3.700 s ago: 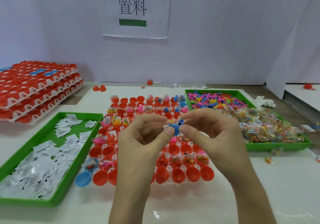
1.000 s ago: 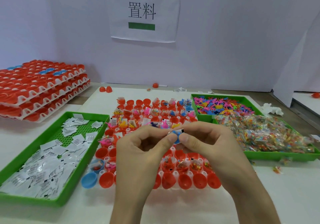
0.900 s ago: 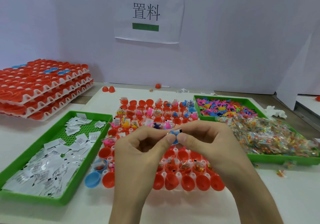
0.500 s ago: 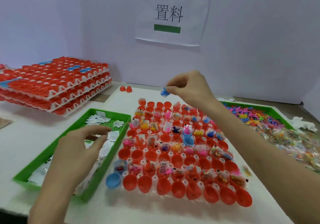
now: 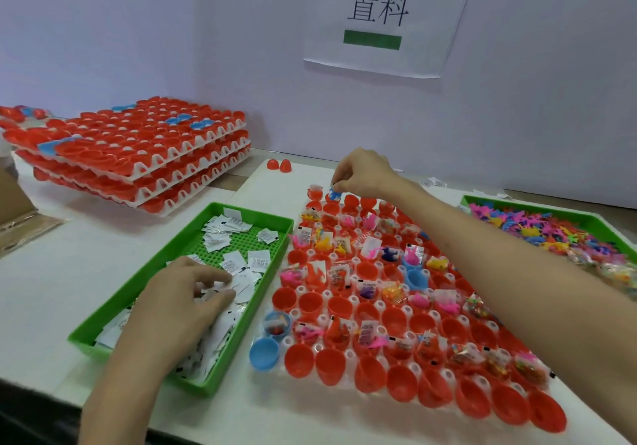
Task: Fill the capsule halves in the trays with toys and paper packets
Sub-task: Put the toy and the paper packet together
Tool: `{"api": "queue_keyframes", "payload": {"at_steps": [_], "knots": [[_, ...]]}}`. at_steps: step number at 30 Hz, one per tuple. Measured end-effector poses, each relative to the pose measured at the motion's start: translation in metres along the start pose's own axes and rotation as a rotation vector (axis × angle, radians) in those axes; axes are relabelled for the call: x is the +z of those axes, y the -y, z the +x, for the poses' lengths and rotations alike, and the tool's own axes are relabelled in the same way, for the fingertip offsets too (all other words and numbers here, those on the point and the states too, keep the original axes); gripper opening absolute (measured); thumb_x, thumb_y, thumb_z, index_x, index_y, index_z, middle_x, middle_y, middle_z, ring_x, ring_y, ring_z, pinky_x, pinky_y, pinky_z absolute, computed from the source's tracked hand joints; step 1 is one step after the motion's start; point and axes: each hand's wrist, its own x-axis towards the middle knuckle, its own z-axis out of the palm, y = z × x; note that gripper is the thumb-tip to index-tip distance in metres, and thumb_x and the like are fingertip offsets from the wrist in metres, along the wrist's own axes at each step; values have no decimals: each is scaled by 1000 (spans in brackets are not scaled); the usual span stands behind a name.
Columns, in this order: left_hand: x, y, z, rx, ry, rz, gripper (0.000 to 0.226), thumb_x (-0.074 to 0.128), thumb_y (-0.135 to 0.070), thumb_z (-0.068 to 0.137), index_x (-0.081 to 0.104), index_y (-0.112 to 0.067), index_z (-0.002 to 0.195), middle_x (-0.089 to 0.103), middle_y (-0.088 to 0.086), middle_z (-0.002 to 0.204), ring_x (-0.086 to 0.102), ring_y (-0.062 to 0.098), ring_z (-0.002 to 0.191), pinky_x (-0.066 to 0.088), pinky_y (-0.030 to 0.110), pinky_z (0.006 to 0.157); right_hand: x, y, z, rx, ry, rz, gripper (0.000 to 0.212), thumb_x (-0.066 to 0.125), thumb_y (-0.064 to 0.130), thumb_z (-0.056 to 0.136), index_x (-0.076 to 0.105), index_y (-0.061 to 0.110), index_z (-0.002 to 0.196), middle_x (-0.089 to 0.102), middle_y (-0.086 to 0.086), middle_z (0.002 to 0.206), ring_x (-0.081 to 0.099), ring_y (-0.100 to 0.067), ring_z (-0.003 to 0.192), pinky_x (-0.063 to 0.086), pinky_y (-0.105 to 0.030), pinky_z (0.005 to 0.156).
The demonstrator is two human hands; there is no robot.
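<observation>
A white tray of red capsule halves lies in front of me; many halves hold toys and paper packets, while the near rows are mostly bare. My right hand reaches to the tray's far row and pinches a small blue toy just above a far capsule half. My left hand lies in the green tray of white paper packets, fingers curled on the packets; whether it holds one is hidden.
Stacked trays of red capsule halves stand at the far left. A green tray of colourful toys sits at the right behind my forearm. Two loose red halves lie near the wall. A blue capsule half rests beside the tray.
My hands have parted from the blue toy they held together. The right hand carried it to the far row and lowered it; the left went down into the packet tray.
</observation>
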Motion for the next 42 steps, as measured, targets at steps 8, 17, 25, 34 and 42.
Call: {"api": "queue_keyframes", "payload": {"at_steps": [8, 17, 25, 34, 42], "knots": [[-1, -3, -1, -38, -7, 18, 11, 79, -31, 83, 72, -37, 88, 58, -13, 95, 56, 2, 86, 46, 35, 78, 8, -3, 5, 18, -37, 16, 9, 73, 26, 89, 80, 22, 92, 75, 8, 93, 62, -11, 90, 43, -40, 97], [0, -3, -1, -41, -6, 41, 15, 80, -29, 82, 71, -38, 76, 60, -12, 91, 55, 1, 84, 42, 32, 70, 9, 4, 7, 39, 28, -39, 11, 73, 22, 88, 80, 18, 95, 76, 4, 97, 61, -11, 88, 50, -39, 90], [1, -3, -1, -22, -16, 86, 20, 76, -30, 87, 67, -38, 71, 60, -13, 89, 54, 3, 80, 40, 31, 65, 5, 9, 8, 25, 72, -36, 16, 68, 9, 88, 78, 8, 100, 74, -4, 100, 66, -15, 84, 55, -26, 71], [1, -4, 0, -23, -18, 88, 22, 76, -31, 86, 65, -38, 69, 60, -12, 88, 54, 4, 80, 38, 30, 63, 6, 12, 5, 16, 84, 0, 11, 69, 14, 88, 74, 7, 95, 71, -5, 92, 64, -15, 78, 46, -20, 61], [1, -5, -1, -17, -23, 70, 22, 77, -29, 85, 66, -38, 69, 61, -10, 87, 54, 5, 79, 39, 32, 66, 10, 13, 5, 27, 37, 28, 4, 72, 7, 86, 73, 4, 88, 73, -9, 93, 66, -17, 78, 49, -21, 63]]}}
